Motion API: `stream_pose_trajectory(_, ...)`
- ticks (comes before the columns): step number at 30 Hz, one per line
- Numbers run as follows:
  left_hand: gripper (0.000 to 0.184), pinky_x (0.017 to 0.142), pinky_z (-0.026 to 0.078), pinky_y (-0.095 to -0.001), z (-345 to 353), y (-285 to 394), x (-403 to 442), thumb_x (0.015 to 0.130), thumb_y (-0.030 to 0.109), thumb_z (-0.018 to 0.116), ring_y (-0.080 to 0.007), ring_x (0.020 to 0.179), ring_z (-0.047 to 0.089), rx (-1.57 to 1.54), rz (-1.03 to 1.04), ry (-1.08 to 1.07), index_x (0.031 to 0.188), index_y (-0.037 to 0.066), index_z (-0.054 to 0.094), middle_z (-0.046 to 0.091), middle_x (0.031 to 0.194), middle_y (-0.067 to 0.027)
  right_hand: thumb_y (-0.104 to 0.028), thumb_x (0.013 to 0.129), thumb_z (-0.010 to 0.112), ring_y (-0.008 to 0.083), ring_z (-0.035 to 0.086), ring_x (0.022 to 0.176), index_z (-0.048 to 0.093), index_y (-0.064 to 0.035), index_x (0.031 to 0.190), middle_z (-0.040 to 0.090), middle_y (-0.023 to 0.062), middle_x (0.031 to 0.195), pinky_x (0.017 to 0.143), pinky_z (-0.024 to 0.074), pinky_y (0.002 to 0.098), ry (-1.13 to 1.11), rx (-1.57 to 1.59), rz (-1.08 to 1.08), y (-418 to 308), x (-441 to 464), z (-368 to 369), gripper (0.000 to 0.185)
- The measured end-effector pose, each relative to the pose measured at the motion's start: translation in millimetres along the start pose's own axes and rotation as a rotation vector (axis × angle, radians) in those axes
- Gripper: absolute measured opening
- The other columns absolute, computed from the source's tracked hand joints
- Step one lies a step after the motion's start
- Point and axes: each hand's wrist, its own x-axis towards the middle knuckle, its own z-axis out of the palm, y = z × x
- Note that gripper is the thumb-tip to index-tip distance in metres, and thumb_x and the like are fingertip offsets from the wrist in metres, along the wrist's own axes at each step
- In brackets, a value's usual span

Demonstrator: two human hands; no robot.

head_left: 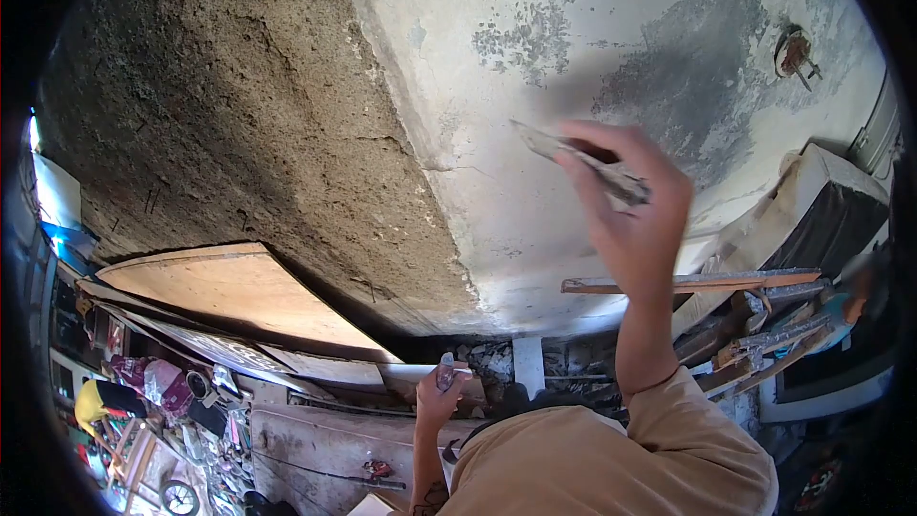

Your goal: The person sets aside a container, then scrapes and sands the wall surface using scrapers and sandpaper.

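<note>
My right hand [635,196] is raised in front of the pale, patchy wall [458,48]. Its fingers are wrapped round a scraper-like tool [549,141], whose thin pointed blade reaches up and left close to the wall surface. Some motion blur softens the hand and tool. Lower down, near my body, my left hand [441,392] is closed round a small greyish object [446,371] that sticks up above the fingers; what it is I cannot make out. Left of the pale wall, a rough brown bare surface [277,105] borders it along a slanting edge.
Plywood sheets [229,282] lean at the wall's foot on the left. Wooden pieces [764,344] are piled at the right beside a covered box [826,201]. A round wall opening [793,53] holds wires. A person in yellow [91,406] is at the far lower left among clutter.
</note>
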Motion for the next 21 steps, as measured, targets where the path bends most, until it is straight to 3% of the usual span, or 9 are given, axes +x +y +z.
stream_pose_trajectory(3,0.019,0.046,0.045,-0.0222,5,-2,6,0.083,0.017,0.062,-0.0068,0.052,0.055,0.021,0.021,-0.003,0.098,0.006,0.065,0.064,0.069,-0.0015,0.001,0.076,0.064,0.0142,0.063,0.071,0.068,-0.0042,0.088,0.066,0.0088,0.080,0.062,0.0476,0.0246,-0.140,-0.051,-0.037,26,-10,36,0.014)
stream_pose_trajectory(5,0.019,0.045,0.045,-0.0220,5,0,6,0.083,0.018,0.063,-0.0066,0.052,0.055,0.053,0.047,-0.007,0.098,0.005,0.065,0.064,0.069,-0.0015,-0.006,0.074,0.066,0.0247,0.062,0.066,0.067,-0.0056,0.084,0.065,0.0095,0.079,0.061,0.0476,0.0326,-0.420,-0.170,-0.039,32,-15,51,0.010)
stream_pose_trajectory(13,0.023,0.045,0.045,-0.0238,2,-4,2,0.083,0.020,0.062,-0.0069,0.052,0.056,0.015,-0.002,-0.023,0.100,0.005,0.064,0.067,0.073,-0.0023,-0.008,0.073,0.066,0.0241,0.062,0.060,0.067,-0.0082,0.078,0.064,0.0059,0.073,0.053,0.0465,0.0320,-0.085,-0.197,-0.196,0,18,15,0.006)
stream_pose_trajectory(17,0.022,0.046,0.045,-0.0232,6,3,1,0.083,0.019,0.062,-0.0061,0.051,0.055,-0.003,0.011,0.003,0.100,0.005,0.064,0.067,0.073,-0.0022,-0.010,0.074,0.064,0.0259,0.061,0.060,0.067,-0.0099,0.078,0.065,0.0049,0.076,0.053,0.0474,0.0331,-0.323,-0.346,-0.126,18,7,41,0.005)
stream_pose_trajectory(21,0.021,0.047,0.045,-0.0230,8,13,-1,0.083,0.018,0.061,-0.0055,0.052,0.054,0.015,-0.006,-0.024,0.099,0.005,0.064,0.067,0.075,-0.0025,-0.009,0.073,0.065,0.0253,0.062,0.062,0.067,-0.0098,0.078,0.065,0.0057,0.075,0.054,0.0479,0.0320,-0.335,-0.222,-0.177,12,26,14,0.006)
